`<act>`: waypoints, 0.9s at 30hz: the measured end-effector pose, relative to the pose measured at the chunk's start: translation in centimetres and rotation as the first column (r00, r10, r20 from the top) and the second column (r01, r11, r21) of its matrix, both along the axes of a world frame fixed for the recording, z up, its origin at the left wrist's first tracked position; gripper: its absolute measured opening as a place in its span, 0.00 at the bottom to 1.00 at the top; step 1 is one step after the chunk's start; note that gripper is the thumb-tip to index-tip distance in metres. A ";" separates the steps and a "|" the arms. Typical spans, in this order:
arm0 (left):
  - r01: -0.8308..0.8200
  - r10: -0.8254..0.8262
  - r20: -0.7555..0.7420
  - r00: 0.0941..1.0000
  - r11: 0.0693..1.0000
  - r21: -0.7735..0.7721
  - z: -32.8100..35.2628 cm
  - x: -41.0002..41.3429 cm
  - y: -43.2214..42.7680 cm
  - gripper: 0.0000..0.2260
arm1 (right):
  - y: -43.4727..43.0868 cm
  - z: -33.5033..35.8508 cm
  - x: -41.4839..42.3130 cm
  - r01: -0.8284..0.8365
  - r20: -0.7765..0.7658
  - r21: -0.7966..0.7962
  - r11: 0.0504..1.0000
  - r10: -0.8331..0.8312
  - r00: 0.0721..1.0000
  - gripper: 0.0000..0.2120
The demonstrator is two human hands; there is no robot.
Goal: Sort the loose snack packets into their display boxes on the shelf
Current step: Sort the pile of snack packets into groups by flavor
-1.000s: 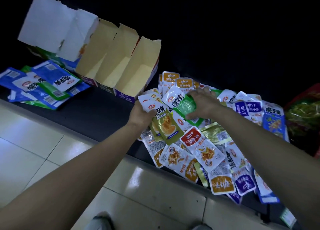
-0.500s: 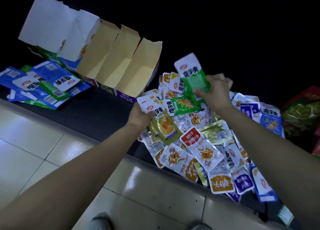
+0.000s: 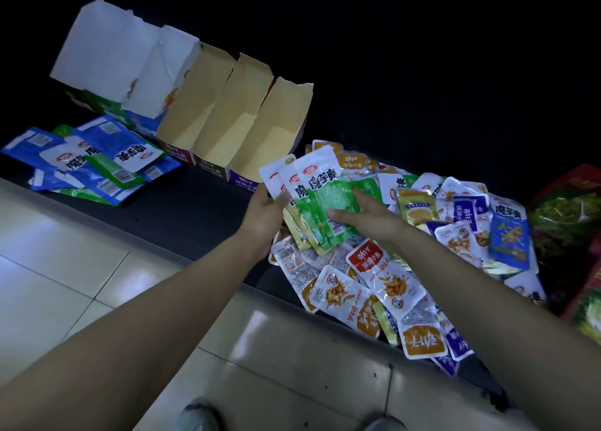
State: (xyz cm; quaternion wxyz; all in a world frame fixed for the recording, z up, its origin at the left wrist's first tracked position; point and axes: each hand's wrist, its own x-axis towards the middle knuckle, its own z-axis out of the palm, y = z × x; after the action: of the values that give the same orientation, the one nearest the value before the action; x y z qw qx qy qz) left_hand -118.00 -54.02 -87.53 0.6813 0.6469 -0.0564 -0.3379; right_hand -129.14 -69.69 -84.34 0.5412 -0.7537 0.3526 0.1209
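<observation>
Boxes are what the coming move turns on: the row of display boxes (image 3: pixel 270 131) stands on the shelf (image 3: pixel 182 203) beyond the hands and to their left, mouths open toward the person. The nearest brown one is just past the left hand (image 3: pixel 265 208), almost touching the top of what it holds. That hand grips a fan of green packets (image 3: pixel 287 178) from the left edge, thumb across the front. The packets' long axis runs away from the person, white printed ends pointing up toward the boxes and slightly left. The right hand (image 3: pixel 370 214) meets the fan from the other side, thumb and fingers pinching the top green packet (image 3: pixel 331 196) against the others. The left hand is plainly the nearer to the boxes. Which box takes the green kind I cannot tell from here.

The heap of loose packets (image 3: pixel 383 278) lies to the right of both hands and below them, spilling to the shelf's front edge. A smaller spread of blue packets (image 3: pixel 97 161) lies well to the left, in front of the white boxes.

Half a second ago the right hand held this green packet raised over the heap, well apart from the left hand. It has since swung across and laid the packet on the fan, and the left hand has lifted and tilted its bundle upward. A second ago the right hand was down in the heap, closing on that packet.
</observation>
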 end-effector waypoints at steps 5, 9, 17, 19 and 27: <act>0.019 -0.006 0.095 0.995 0.991 -0.132 2.8 0.6 1.9 0.13 | 2.9 2.5 2.5 -0.118 0.107 0.055 0.992 0.112 0.988 0.36; -0.129 0.133 0.123 0.984 0.991 -0.038 3.3 3.0 5.3 0.11 | 7.2 2.9 5.8 -0.264 0.153 0.287 0.921 0.228 0.961 0.14; -0.420 -0.027 0.622 0.782 0.715 0.559 1.5 9.6 17.3 0.19 | 14.1 1.1 14.5 -0.311 0.259 0.256 0.915 0.245 0.934 0.10; -0.535 -0.195 0.713 0.673 0.538 0.652 0.6 10.9 20.3 0.17 | 15.2 0.7 16.7 -0.322 0.251 0.227 0.919 0.264 0.931 0.09; -0.398 -0.318 0.612 0.724 0.532 0.748 -0.9 13.0 24.2 0.28 | 21.5 0.1 26.3 -0.266 0.294 0.063 0.962 0.237 0.926 0.25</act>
State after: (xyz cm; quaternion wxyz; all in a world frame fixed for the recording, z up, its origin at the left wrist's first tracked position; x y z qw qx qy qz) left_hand -104.95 -29.87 -88.42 0.2154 0.9687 -0.1176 -0.0386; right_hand -102.87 -48.17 -84.27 0.6038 -0.7737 0.1652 0.0978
